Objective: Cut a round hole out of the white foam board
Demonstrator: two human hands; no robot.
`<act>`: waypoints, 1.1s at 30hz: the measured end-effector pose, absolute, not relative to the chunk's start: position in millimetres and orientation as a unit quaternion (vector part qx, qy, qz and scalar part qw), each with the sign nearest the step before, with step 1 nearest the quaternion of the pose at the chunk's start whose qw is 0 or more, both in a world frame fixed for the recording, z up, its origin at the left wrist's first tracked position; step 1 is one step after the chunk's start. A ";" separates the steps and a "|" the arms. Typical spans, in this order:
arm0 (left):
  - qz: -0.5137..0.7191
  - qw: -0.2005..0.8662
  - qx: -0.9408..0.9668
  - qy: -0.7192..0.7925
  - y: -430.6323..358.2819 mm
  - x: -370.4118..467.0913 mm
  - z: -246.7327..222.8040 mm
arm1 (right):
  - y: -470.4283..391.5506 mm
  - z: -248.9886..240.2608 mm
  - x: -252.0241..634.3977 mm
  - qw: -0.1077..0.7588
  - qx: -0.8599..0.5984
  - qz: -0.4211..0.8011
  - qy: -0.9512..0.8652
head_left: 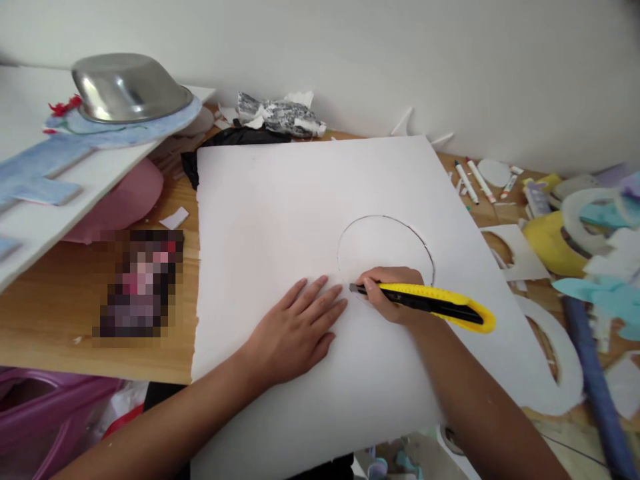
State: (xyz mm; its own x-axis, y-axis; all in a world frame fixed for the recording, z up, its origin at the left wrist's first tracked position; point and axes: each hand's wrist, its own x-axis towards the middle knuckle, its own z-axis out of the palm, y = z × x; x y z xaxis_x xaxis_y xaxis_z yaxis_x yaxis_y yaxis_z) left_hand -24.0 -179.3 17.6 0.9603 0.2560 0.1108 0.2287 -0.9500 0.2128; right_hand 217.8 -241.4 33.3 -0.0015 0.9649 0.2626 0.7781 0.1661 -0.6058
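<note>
A large white sheet of foam board or card (260, 200) lies on the wooden table. On it a dark, thin curved line (383, 216) forms most of a circle. My right hand (393, 290) grips a yellow and black utility knife (440, 305), its blade tip touching the sheet at the lower left of the circle. Just left of the blade, my left hand (300, 330) lies flat on the sheet with fingers spread, holding nothing. The right hand and knife hide the lower part of the circle.
An upturned metal bowl (133, 87) sits on a painted blue cutout at the left. A blurred-out dark object (143, 283) lies on the table (50, 313). Markers (480, 180), white ring-shaped offcuts (570, 360) and yellow pieces (555, 243) crowd the right side.
</note>
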 end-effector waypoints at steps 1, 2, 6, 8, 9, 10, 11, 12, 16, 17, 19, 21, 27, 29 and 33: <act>0.067 0.098 0.985 0.123 -179.3 -23.5 18.0 | -241.3 31.8 217.5 0.322 -0.625 0.147 -0.696; 0.066 0.097 0.985 0.124 -179.4 -23.1 18.4 | -241.3 30.1 216.9 0.322 -0.620 0.146 -0.700; 0.070 0.094 0.985 0.124 -180.7 -21.9 18.9 | -242.3 23.4 212.9 0.330 -0.597 0.117 -0.722; 0.070 0.097 0.985 0.124 -180.9 -22.0 18.3 | -242.8 21.4 211.2 0.343 -0.584 0.107 -0.728; 0.070 0.099 0.985 0.124 -180.9 -22.2 17.8 | -243.2 20.9 210.8 0.354 -0.574 0.100 -0.731; 0.071 0.103 0.984 0.125 -180.9 -22.5 17.3 | -243.6 20.7 210.6 0.366 -0.563 0.091 -0.736; 0.071 0.106 0.984 0.125 -180.8 -22.8 16.6 | -244.2 20.6 210.8 0.377 -0.553 0.080 -0.739; 0.072 0.108 0.984 0.125 -180.9 -23.3 16.0 | -244.8 20.5 211.2 0.386 -0.545 0.070 -0.741; 0.081 0.109 0.983 0.125 -181.8 -25.2 14.1 | -247.4 20.1 214.4 0.397 -0.536 0.059 -0.743; 0.084 0.109 0.983 0.125 -182.0 -25.5 14.0 | -247.9 20.0 215.2 0.398 -0.534 0.062 -0.743; 0.085 0.109 0.982 0.126 -182.2 -25.7 14.0 | -248.2 20.0 216.6 0.401 -0.533 0.069 -0.742; 0.085 0.110 0.982 0.125 -181.9 -25.4 14.3 | -247.6 20.1 217.4 0.402 -0.533 0.076 -0.741; 0.084 0.113 0.982 0.123 -180.2 -24.2 13.3 | -242.4 20.2 217.1 0.357 -0.515 0.112 -0.771; 0.089 0.115 0.981 0.125 -180.5 -24.6 12.0 | -242.7 21.0 217.1 0.365 -0.504 0.093 -0.778; 0.104 0.117 0.979 0.130 -182.3 -24.6 9.2 | -245.8 24.7 217.5 0.394 -0.503 0.073 -0.766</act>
State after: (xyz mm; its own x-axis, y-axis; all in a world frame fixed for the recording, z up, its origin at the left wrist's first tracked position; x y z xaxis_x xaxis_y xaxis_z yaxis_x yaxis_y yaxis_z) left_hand -24.6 -182.3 9.2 0.9446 0.2788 0.1731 0.2303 -0.9390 0.2554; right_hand 217.5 -245.8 24.7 -0.1833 0.8279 0.5302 0.7128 0.4833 -0.5083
